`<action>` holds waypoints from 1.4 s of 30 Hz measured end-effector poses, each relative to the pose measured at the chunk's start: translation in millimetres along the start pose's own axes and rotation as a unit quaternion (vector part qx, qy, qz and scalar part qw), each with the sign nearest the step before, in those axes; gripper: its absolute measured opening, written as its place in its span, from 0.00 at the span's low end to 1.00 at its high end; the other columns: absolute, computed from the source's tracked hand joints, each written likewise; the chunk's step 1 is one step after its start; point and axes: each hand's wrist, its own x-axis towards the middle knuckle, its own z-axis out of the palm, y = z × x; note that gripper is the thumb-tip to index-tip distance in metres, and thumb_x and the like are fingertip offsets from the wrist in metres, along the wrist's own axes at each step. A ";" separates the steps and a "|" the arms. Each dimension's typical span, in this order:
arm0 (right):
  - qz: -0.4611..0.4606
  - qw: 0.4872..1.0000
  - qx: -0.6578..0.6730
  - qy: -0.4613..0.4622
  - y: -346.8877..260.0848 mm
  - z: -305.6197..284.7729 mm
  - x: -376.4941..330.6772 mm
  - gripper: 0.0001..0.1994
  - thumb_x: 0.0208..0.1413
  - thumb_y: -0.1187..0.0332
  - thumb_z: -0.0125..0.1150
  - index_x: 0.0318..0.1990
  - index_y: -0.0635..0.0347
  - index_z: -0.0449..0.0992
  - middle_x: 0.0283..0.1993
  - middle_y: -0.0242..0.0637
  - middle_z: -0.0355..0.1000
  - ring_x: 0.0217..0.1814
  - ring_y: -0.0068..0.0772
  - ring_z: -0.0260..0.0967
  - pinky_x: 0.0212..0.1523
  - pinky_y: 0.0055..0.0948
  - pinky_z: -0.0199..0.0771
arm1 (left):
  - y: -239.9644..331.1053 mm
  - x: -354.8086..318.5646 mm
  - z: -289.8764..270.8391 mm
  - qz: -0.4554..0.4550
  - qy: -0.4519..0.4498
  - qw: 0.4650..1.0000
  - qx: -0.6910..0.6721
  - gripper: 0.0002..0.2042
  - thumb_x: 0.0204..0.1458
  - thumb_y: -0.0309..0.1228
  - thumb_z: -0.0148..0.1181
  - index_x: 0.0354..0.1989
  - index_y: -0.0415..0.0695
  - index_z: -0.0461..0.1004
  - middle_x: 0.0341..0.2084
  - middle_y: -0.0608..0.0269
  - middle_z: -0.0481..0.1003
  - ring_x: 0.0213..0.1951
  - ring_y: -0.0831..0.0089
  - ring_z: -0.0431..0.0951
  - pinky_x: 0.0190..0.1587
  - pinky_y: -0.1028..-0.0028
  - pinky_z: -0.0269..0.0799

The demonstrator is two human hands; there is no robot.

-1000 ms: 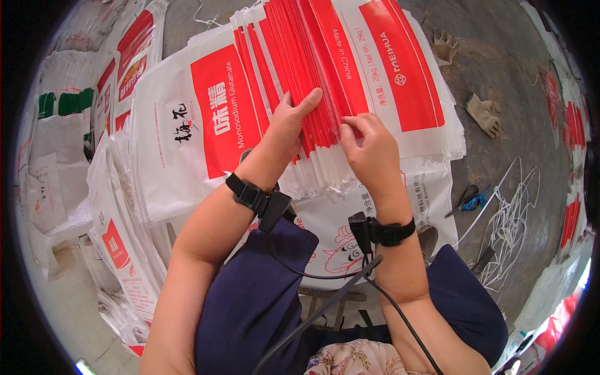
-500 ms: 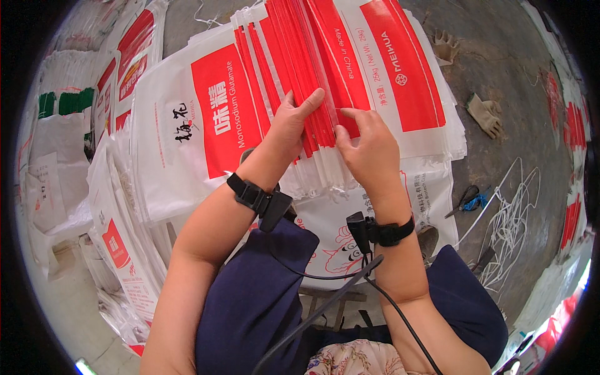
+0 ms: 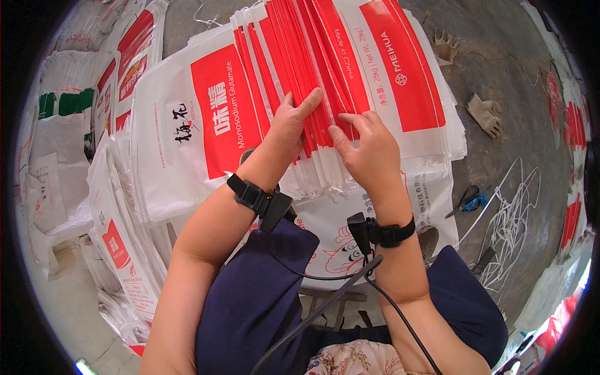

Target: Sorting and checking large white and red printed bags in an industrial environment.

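A stack of white and red printed sacks (image 3: 165, 175) lies in front of me, with several folded red edges (image 3: 294, 59) standing up in a row along its middle. My left hand (image 3: 292, 125) is closed on the near end of these edges; its thumb is on top and the other fingers are mostly hidden behind the sacks. Just to its right, my right hand (image 3: 370, 147) has its thumb and fingers curled at the edge of a sack on the right side of the row. Both wrists wear black straps with small devices.
More sack piles stand at the left, one with green bands (image 3: 75, 102). To the right on the grey floor lie work gloves (image 3: 485, 115), a tangle of white cord (image 3: 515, 219) and a dark-handled tool (image 3: 467, 199). Black cables cross my lap.
My right thumb and fingers have shifted slightly left against the sack edges. The red folds at the right of the row have spread leftward a little. My left hand stays nearly still.
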 end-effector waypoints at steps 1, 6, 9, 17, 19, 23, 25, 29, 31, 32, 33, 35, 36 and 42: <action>-0.007 1.000 -0.015 -0.005 -2.1 -0.3 0.0 0.15 0.57 0.60 0.67 0.46 0.59 0.82 0.42 0.42 0.76 0.44 0.47 0.77 0.46 0.42 0.77 | 0.7 -0.5 -0.6 0.004 -0.006 1.000 -0.004 0.29 0.58 0.40 0.70 0.61 0.41 0.63 0.51 0.55 0.76 0.49 0.67 0.81 0.48 0.65 0.84; 0.002 1.000 -0.026 -0.016 0.9 -1.1 1.2 0.19 0.55 0.54 0.70 0.46 0.59 0.82 0.42 0.42 0.76 0.47 0.46 0.76 0.47 0.42 0.77 | 0.5 0.4 1.3 0.005 -0.010 1.000 0.002 0.28 0.58 0.39 0.70 0.61 0.42 0.64 0.50 0.55 0.76 0.49 0.67 0.81 0.48 0.66 0.84; 0.014 0.999 -0.015 -0.028 1.5 -1.6 1.3 0.19 0.55 0.54 0.71 0.45 0.59 0.83 0.42 0.41 0.76 0.47 0.45 0.76 0.47 0.42 0.77 | -0.3 1.2 -0.2 0.005 -0.007 1.000 0.005 0.28 0.59 0.39 0.69 0.61 0.42 0.64 0.50 0.56 0.76 0.49 0.67 0.81 0.48 0.65 0.84; 0.022 0.999 -0.001 -0.031 3.7 -1.7 0.9 0.19 0.54 0.55 0.72 0.46 0.59 0.83 0.44 0.41 0.77 0.49 0.45 0.76 0.49 0.41 0.77 | -2.3 1.1 -2.0 0.002 -0.010 1.000 -0.007 0.27 0.60 0.40 0.68 0.62 0.42 0.63 0.52 0.56 0.76 0.50 0.68 0.81 0.50 0.65 0.83; 0.017 0.999 -0.003 -0.028 5.1 -0.9 0.6 0.19 0.54 0.55 0.71 0.46 0.59 0.83 0.44 0.41 0.77 0.49 0.45 0.76 0.49 0.41 0.77 | -3.6 1.8 -3.3 0.002 -0.011 1.000 -0.021 0.26 0.61 0.39 0.66 0.62 0.42 0.63 0.52 0.56 0.76 0.50 0.68 0.81 0.50 0.65 0.83; 0.016 1.000 -0.007 -0.020 4.8 0.8 0.0 0.18 0.54 0.57 0.71 0.47 0.59 0.82 0.45 0.41 0.77 0.49 0.45 0.76 0.50 0.41 0.77 | -1.8 -0.7 -3.1 -0.011 -0.010 1.000 -0.022 0.24 0.63 0.39 0.65 0.61 0.43 0.65 0.52 0.57 0.76 0.50 0.68 0.81 0.50 0.66 0.83; 0.015 1.000 -0.010 -0.015 4.7 1.6 0.0 0.18 0.53 0.57 0.71 0.47 0.59 0.82 0.45 0.41 0.77 0.49 0.45 0.76 0.50 0.41 0.77 | -1.2 -1.6 -1.6 -0.006 -0.003 1.000 -0.023 0.22 0.64 0.38 0.64 0.60 0.42 0.66 0.51 0.58 0.77 0.50 0.69 0.81 0.50 0.66 0.83; 0.016 1.000 -0.018 -0.004 3.3 2.6 -0.5 0.19 0.52 0.57 0.72 0.46 0.60 0.82 0.45 0.42 0.77 0.50 0.45 0.76 0.51 0.42 0.77 | -2.1 -0.3 -2.5 -0.005 -0.009 1.000 -0.030 0.21 0.64 0.37 0.63 0.60 0.42 0.66 0.50 0.58 0.77 0.49 0.69 0.81 0.50 0.66 0.83; 0.015 1.000 -0.023 -0.003 3.6 3.6 -0.5 0.19 0.52 0.58 0.71 0.46 0.60 0.82 0.45 0.42 0.77 0.50 0.46 0.76 0.51 0.42 0.77 | -2.2 -0.1 -2.5 -0.007 -0.001 1.000 -0.029 0.21 0.64 0.37 0.63 0.60 0.42 0.66 0.50 0.58 0.77 0.49 0.68 0.81 0.50 0.66 0.83; 0.013 1.000 -0.028 -0.001 3.7 4.1 -0.5 0.19 0.51 0.59 0.71 0.46 0.60 0.81 0.45 0.43 0.77 0.50 0.46 0.76 0.51 0.42 0.77 | -2.7 0.0 -2.6 -0.007 -0.001 1.000 -0.029 0.21 0.64 0.37 0.63 0.60 0.42 0.66 0.50 0.58 0.77 0.49 0.68 0.81 0.50 0.66 0.83; 0.013 1.000 -0.027 -0.001 4.2 5.0 -0.6 0.19 0.51 0.59 0.71 0.46 0.60 0.81 0.45 0.43 0.77 0.50 0.46 0.76 0.51 0.42 0.77 | -3.6 0.3 -2.6 0.000 -0.001 1.000 -0.028 0.21 0.64 0.37 0.63 0.60 0.41 0.66 0.50 0.58 0.77 0.49 0.68 0.81 0.50 0.65 0.83; -0.001 0.999 -0.038 0.022 6.2 7.1 -0.6 0.16 0.53 0.64 0.67 0.47 0.60 0.81 0.45 0.45 0.76 0.48 0.47 0.76 0.49 0.41 0.78 | -5.4 1.4 -2.8 0.008 -0.001 1.000 -0.028 0.21 0.64 0.37 0.62 0.60 0.41 0.66 0.50 0.57 0.77 0.49 0.68 0.81 0.50 0.64 0.84; -0.001 0.999 -0.038 0.022 7.5 7.4 -0.2 0.16 0.53 0.64 0.67 0.47 0.60 0.81 0.45 0.45 0.76 0.48 0.47 0.76 0.49 0.41 0.78 | -6.3 2.5 -3.0 0.012 -0.004 0.999 -0.030 0.21 0.64 0.37 0.63 0.60 0.41 0.66 0.51 0.57 0.77 0.49 0.68 0.81 0.50 0.64 0.84; 0.031 0.997 0.067 -0.004 4.0 -7.4 0.6 0.12 0.55 0.72 0.62 0.47 0.58 0.81 0.41 0.44 0.75 0.41 0.47 0.76 0.43 0.41 0.78 | -1.3 1.0 3.4 0.008 0.010 1.000 -0.004 0.24 0.63 0.37 0.65 0.61 0.40 0.65 0.51 0.54 0.77 0.50 0.66 0.82 0.50 0.63 0.84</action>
